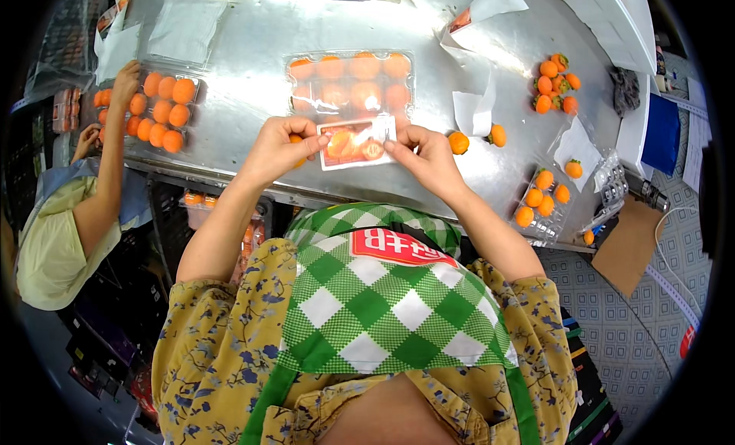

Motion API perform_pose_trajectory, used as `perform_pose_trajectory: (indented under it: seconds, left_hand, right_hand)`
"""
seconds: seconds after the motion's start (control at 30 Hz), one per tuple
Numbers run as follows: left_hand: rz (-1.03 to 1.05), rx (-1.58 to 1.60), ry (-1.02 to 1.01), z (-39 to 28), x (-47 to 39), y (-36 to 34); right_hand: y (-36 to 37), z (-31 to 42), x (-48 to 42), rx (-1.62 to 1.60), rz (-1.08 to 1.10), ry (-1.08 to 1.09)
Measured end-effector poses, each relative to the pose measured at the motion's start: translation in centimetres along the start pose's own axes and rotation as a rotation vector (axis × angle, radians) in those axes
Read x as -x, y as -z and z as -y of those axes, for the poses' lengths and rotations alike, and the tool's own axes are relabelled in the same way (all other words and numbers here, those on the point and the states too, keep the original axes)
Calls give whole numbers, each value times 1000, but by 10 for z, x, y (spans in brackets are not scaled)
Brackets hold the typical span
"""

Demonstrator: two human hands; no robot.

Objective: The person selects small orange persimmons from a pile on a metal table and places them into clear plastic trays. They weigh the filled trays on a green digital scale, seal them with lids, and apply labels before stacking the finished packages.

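Note:
Between my two hands a printed paper label point(355, 142) with a picture of orange fruit is stretched out. My left hand point(287, 146) pinches its left edge, and my right hand point(424, 153) pinches the right edge. Just beyond the label lies a closed clear plastic clamshell point(351, 89) filled with persimmons in rows. The label and my hands cover part of its near side. Behind my left fingers an orange persimmon point(296, 139) partly shows. Two loose persimmons point(458, 142) lie to the right of my right hand, close to a white paper strip point(474, 109).
At left, a co-worker's hand point(125, 80) reaches over an open tray of persimmons point(166, 112). White sheets point(186, 32) lie behind. On the steel table point(252, 60), a persimmon pile point(556, 83), a part-filled clamshell point(542, 201) and a label strip point(488, 9) sit to the right.

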State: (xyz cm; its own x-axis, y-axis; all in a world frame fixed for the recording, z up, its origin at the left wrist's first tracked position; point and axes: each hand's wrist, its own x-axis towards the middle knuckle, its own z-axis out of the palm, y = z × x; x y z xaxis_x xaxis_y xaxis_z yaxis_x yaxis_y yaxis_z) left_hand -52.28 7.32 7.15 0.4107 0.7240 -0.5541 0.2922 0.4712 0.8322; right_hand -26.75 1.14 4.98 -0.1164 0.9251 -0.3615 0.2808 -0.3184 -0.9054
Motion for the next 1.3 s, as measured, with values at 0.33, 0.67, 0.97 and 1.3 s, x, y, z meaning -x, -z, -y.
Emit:
perform_pose_trajectory:
  seconds: [0.33, 0.67, 0.97, 1.3]
  left_hand:
    - [-379, -874, -256, -8, -55, 1]
    - [-410, -975, -250, -4, -65, -1]
    - [-393, -1036, -242, -2, -69, 0]
    - [-366, -1246, -84, -16, -69, -1]
  right_hand:
    - [-13, 8, -60, 563, -251, 90]
    - [-19, -1, -67, 610, -270, 145]
    - [-20, 2, -70, 679, -256, 138]
    - [2, 5, -63, 806, -232, 17]
